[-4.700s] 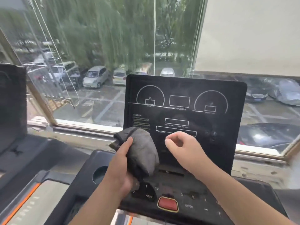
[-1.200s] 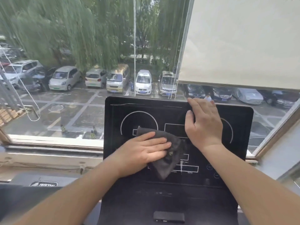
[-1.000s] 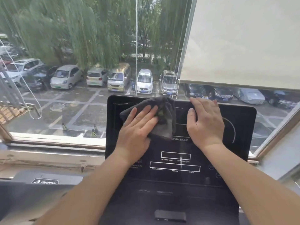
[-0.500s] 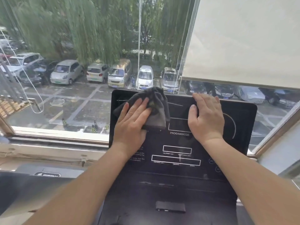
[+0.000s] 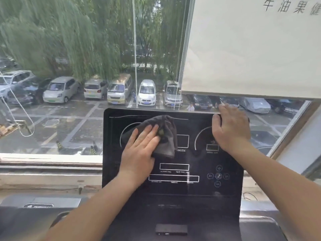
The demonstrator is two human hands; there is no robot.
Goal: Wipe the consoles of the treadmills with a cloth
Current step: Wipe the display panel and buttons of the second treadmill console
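Grey cloth [image 5: 168, 142] — soft, limp, light — best pressed mid-fold under my flat-fingered left grip [image 5: 139, 148]; right grip [image 5: 231, 129] clasps the console [image 5: 191, 190] rim.

left hand [image 5: 139, 150], cloth [image 5: 166, 136], right hand [image 5: 231, 129] block console [image 5: 173, 190] top, lower half free

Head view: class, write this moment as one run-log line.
left hand: pressing cloth flat on console, upper left | right hand: holding console top edge | phase: wiping display
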